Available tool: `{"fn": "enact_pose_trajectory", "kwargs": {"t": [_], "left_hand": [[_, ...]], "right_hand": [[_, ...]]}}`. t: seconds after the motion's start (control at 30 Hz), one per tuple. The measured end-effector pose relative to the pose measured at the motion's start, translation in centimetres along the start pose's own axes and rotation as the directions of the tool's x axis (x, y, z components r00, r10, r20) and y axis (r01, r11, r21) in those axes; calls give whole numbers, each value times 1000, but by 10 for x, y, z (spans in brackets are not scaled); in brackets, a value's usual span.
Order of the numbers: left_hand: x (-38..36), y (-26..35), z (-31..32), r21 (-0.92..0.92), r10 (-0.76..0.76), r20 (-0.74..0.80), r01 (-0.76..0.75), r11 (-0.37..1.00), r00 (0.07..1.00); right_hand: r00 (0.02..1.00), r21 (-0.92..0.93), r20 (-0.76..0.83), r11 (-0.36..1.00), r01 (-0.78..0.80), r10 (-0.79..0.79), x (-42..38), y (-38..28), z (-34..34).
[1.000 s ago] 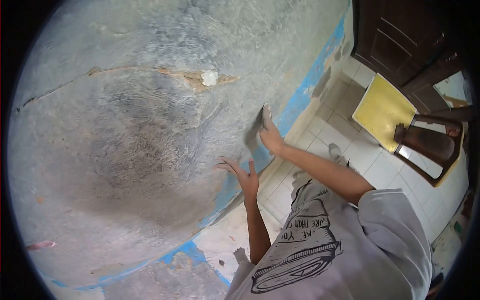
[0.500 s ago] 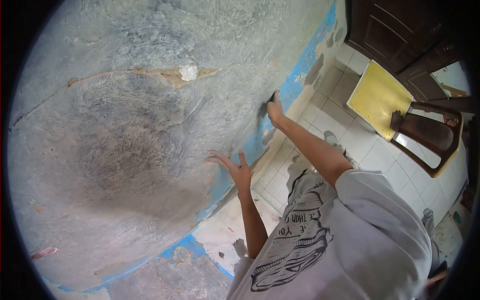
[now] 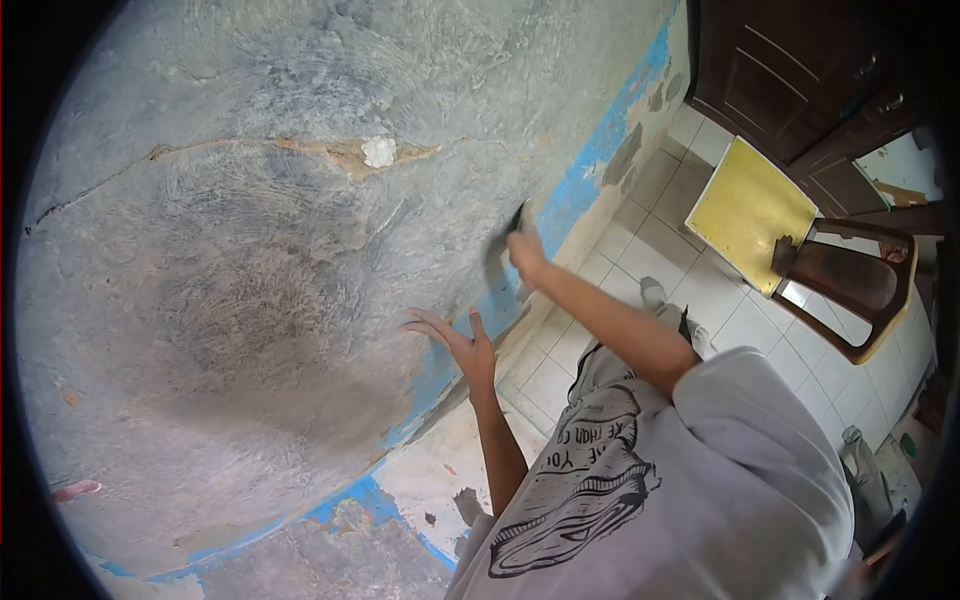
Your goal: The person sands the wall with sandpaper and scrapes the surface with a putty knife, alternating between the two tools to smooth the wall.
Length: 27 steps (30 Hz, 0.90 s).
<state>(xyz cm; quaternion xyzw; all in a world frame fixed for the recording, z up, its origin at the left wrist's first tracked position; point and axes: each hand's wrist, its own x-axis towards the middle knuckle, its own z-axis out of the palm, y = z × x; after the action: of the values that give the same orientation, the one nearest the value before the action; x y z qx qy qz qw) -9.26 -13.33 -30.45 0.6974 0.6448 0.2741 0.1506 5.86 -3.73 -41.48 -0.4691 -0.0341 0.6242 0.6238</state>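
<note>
My right hand [image 3: 524, 252] is closed round a small dark-edged tool [image 3: 520, 217], perhaps a scraper, held against the grey plaster wall [image 3: 300, 280] just beside the blue painted strip [image 3: 572, 203]; most of the tool is hidden by the fingers. Lower down, my left hand [image 3: 462, 345] has its fingers spread near or against the wall by the same strip. A crack [image 3: 230, 143] runs across the upper wall, with a white patch [image 3: 379, 152] in it.
A chair [image 3: 845, 275] stands on the tiled floor [image 3: 650, 245] at the right, a yellow board [image 3: 750, 212] beside it. Behind are dark wooden doors [image 3: 775, 70]. A pinkish object [image 3: 77, 490] shows at the far left.
My right hand and its tool have moved left along the wall, off the blue strip onto the grey. My left hand has shifted slightly left and stays spread.
</note>
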Motion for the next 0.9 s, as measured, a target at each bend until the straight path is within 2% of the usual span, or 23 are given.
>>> {"fn": "enact_pose_trajectory", "kwargs": {"t": [0.07,0.1,0.17,0.27,0.37,0.47,0.5,0.6,0.63,0.73,0.8,0.83,0.9], "left_hand": [[2,-5,5,-5,10,-17,-10,1000,1000],[3,-5,6,-11,14,-27,-15,1000,1000],[1,-5,9,-24,10,-35,-10,1000,999],[2,1,3,-44,1,-30,-3,999,1000],[0,-9,-2,-47,5,17,-4,999,1000],[-2,-8,1,-11,-24,25,24,1000,999],[-2,-8,3,-18,-21,20,21,1000,1000],[-2,-22,5,8,26,5,-26,1000,1000],[2,-23,8,20,45,5,-45,999,999],[-1,-27,15,-48,15,-5,-15,999,1000],[-1,-27,20,-28,-18,-1,18,999,1000],[-4,-26,22,-18,-30,6,30,999,1000],[-8,-29,26,0,-6,-28,6,1000,1000]], "right_hand": [[996,-17,5,996,91,-91,-8,13,11],[991,45,-41,990,132,-131,-3,11,17],[1000,41,-31,999,-4,5,15,-5,-3],[991,176,116,980,-94,74,25,-18,-36],[976,154,167,981,115,-141,20,24,-21],[975,139,220,988,-62,31,-3,-17,-21],[964,101,245,986,-135,107,46,1,-45],[986,130,131,984,-121,104,27,-26,-21],[993,97,115,995,-30,19,16,-21,-12],[990,216,126,976,38,-66,-8,-5,-2],[993,208,116,977,-40,16,10,-18,-8],[991,182,130,983,0,-24,43,-2,-28],[984,190,179,982,-21,-13,36,-10,-38]]}}
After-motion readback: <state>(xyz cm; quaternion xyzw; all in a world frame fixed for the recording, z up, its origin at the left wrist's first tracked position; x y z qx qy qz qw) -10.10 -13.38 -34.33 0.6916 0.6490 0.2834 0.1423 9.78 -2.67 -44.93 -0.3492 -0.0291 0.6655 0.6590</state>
